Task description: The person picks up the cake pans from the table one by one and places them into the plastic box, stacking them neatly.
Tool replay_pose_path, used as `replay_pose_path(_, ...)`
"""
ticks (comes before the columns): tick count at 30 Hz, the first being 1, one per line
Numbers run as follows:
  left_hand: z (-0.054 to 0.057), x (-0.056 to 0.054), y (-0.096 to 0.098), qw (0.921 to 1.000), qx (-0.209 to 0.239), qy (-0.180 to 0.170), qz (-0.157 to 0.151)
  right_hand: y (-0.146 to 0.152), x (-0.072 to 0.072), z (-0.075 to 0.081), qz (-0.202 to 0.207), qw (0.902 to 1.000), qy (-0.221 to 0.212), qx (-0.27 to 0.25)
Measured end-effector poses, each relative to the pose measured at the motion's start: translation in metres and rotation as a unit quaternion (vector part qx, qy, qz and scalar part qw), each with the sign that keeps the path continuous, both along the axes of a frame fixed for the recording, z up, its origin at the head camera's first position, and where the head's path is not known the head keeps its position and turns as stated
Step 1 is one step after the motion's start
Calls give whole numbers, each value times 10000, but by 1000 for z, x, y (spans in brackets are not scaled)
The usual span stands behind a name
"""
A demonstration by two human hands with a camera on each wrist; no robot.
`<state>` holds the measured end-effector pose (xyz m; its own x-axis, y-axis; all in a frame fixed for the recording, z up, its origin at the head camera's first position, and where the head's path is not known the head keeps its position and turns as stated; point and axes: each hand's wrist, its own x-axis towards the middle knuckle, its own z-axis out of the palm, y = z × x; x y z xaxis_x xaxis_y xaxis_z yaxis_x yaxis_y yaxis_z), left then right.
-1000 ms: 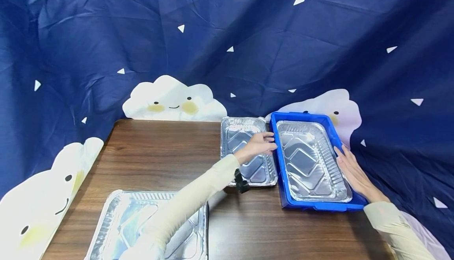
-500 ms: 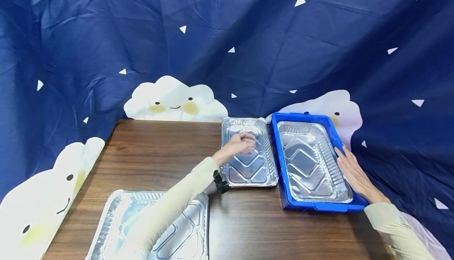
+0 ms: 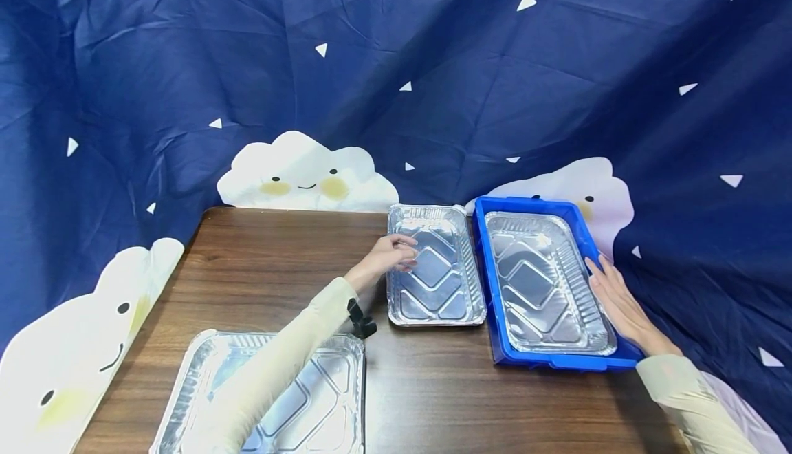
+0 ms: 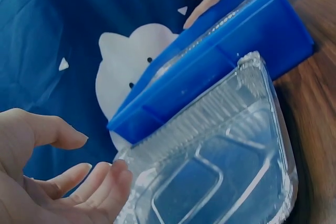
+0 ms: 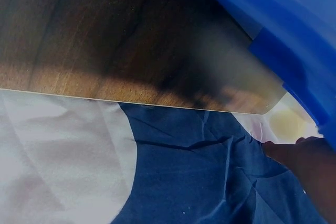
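My left hand point(image 3: 386, 254) hovers at the left edge of a rectangular foil tray point(image 3: 436, 282). Its fingers bend loosely, with a gap to the thumb and nothing held, as the left wrist view confirms. Right of that tray stands a blue plastic bin point(image 3: 559, 361), in which a second foil tray point(image 3: 529, 282) lies. Fingers extended, my right hand point(image 3: 619, 303) touches the bin's right rim. In the right wrist view, part of this hand point(image 5: 304, 166) is dark beside the bin point(image 5: 294, 19). A larger foil tray point(image 3: 328, 378) lies at the near left, partly covered by my left forearm.
The brown wooden table point(image 3: 291, 254) carries the trays and bin. Behind it hangs a dark blue curtain point(image 3: 371, 62) with clouds and white triangles. The bin stands close to the table's right side. A black device point(image 3: 361, 320) is strapped at my left wrist.
My left hand has drawn back leftward from the bin's left rim, across the middle foil tray to its left edge. My right hand stays at the bin; the trays have not moved.
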<state>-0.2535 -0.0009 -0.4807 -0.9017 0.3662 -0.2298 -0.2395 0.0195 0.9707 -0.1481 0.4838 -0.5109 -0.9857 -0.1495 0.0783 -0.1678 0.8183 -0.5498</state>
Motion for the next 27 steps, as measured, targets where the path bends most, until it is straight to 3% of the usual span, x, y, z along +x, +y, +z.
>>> replay_pose_path(9,-16,-8,-18,9993,-252,-33,284,-1,1,1,-64,9996,-254,71)
replay_pose_path(15,-26,-10,-31,9973,-557,-32,476,-1,0,0,-36,9998,-175,16)
replay_pose_path(27,-42,-12,-39,9936,-687,-277,855,0,-1,2,-27,9999,-140,0)
